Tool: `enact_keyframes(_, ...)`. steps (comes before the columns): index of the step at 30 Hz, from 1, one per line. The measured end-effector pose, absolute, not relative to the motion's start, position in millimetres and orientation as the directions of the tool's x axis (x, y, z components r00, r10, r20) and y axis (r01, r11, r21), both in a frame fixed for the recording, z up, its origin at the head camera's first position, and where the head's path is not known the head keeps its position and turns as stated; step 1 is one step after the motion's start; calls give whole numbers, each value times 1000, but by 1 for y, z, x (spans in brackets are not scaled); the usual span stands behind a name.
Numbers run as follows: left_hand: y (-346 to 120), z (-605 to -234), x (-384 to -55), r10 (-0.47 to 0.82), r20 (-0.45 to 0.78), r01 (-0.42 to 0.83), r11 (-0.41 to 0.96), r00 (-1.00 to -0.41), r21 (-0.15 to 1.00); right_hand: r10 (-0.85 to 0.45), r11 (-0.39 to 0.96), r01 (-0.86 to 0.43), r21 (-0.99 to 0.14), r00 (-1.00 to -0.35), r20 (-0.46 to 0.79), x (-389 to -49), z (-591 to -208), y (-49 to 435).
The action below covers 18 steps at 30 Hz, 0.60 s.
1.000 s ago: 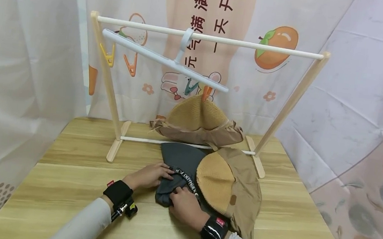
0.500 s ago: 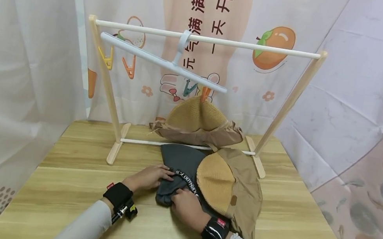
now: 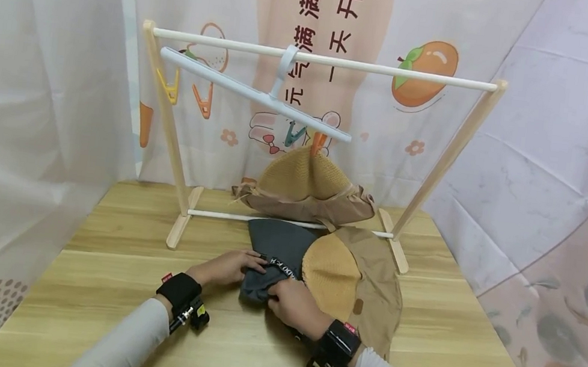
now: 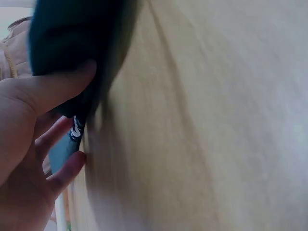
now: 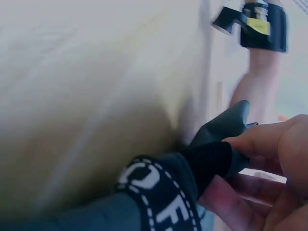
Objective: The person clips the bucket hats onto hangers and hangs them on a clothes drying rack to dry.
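the dark grey hat (image 3: 285,244) is pinched between thumb and fingers of the right hand (image 3: 297,306). its left part is gripped by the left hand (image 3: 223,267), outer fingers parted. it is positioned on the table (image 3: 97,282), touched at right by a tan hat (image 3: 331,272). behind, a second hat (image 3: 305,179) is clipped to a tilted hanger (image 3: 224,80).

The grey hat (image 3: 284,240) is showing matt cloth; the tan hat (image 3: 381,290) is pairing creased cloth with a rough, knitted-looking crown. The hanger (image 3: 219,78) and clip (image 3: 318,144) are looking like smooth plastic, the rack (image 3: 450,153) like matt wood. The table (image 3: 95,306) is showing smooth wood grain.
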<state>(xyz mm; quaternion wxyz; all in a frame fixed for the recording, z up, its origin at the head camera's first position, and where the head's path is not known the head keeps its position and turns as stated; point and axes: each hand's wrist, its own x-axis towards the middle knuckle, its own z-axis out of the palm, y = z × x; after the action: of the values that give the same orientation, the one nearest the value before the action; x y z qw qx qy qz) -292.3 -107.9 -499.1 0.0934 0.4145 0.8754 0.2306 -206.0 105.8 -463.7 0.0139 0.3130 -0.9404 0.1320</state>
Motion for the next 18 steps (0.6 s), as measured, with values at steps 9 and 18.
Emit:
enact_keyframes(9,-115,-501,-290,724,21,548,503,-689,668,-560,702,-541,-463,-821,111,-217,-446,120)
enact_keyframes(18,-120,-494,-291,653,14,361,400,-757,842,-494,684,-458,-567,-864,101,-225,-414,128)
